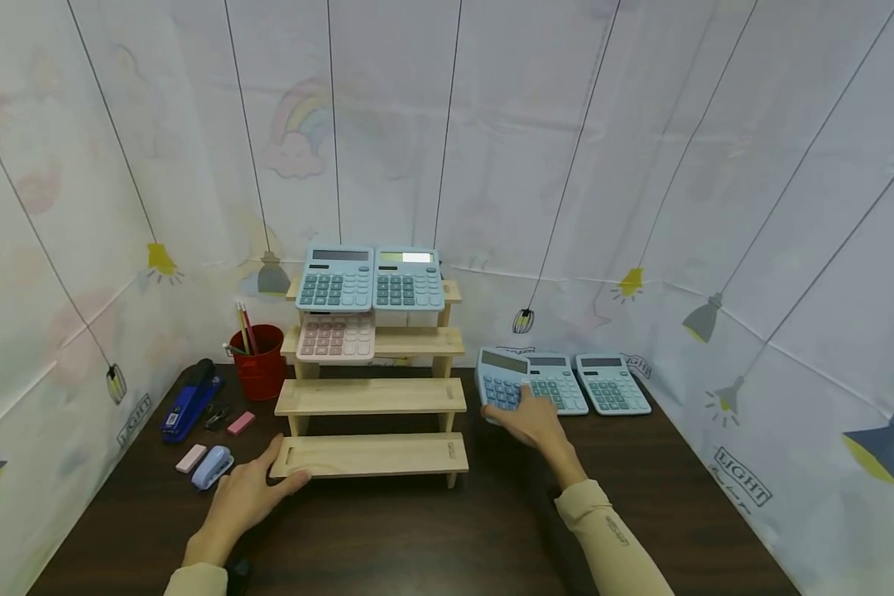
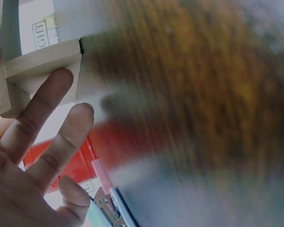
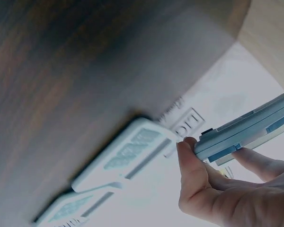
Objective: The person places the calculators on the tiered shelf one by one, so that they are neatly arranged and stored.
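My right hand [image 1: 534,420] pinches a light blue calculator [image 1: 501,382] by its lower part. In the right wrist view the calculator [image 3: 248,130] is seen edge-on, tilted and raised, between the thumb and fingers of that hand [image 3: 236,196]. Just beyond it in the head view lie a second blue calculator [image 1: 559,385] and a third blue calculator [image 1: 612,385]. My left hand [image 1: 244,497] is at the left end of the lowest step of a wooden stepped stand [image 1: 376,455], its thumb along the front edge. Its fairly straight fingers [image 2: 59,92] reach the step's end in the left wrist view.
Two blue calculators [image 1: 371,280] stand on the top step, and a pink calculator [image 1: 337,338] is on the one below. To the left are a red bucket [image 1: 261,364] with pencils, a dark blue stapler [image 1: 191,401], a light blue stapler [image 1: 212,468] and pink erasers [image 1: 241,423]. Printed cloth surrounds the table.
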The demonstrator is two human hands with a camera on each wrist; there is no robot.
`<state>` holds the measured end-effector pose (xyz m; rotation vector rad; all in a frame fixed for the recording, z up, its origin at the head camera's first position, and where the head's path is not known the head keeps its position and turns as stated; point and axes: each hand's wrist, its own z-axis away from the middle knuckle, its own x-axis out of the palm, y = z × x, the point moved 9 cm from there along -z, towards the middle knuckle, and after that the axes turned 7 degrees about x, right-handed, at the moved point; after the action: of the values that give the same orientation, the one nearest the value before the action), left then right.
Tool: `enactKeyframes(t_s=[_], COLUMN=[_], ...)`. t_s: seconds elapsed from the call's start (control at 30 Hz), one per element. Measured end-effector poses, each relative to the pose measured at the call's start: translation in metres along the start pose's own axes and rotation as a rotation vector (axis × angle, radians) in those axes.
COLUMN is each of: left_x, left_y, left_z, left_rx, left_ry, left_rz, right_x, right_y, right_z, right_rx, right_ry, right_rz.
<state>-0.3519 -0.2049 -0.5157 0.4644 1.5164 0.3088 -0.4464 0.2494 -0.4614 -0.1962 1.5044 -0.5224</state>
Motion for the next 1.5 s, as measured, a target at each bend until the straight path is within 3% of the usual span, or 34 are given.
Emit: enactKeyframes(t_s=[0.7, 1.07, 1.5], left_x=[-0.004, -0.001, 0.002], left_y=[-0.001, -0.001, -0.002], left_z=[-0.004, -0.004, -0.002], left_rx=[0.004, 0.006, 0.008], left_ry=[-0.001, -0.011, 0.004], left_rz=[-0.009, -0.002, 0.001], right_x=[-0.059, -0.060, -0.066], right_y=[-0.056, -0.081, -0.117], right_z=[0.036, 0.034, 0.041], right_rx=[-0.153, -0.167, -0.249], right_ry=[0.129, 0.080, 0.138], right_rz=[0.003, 0.055, 0.189])
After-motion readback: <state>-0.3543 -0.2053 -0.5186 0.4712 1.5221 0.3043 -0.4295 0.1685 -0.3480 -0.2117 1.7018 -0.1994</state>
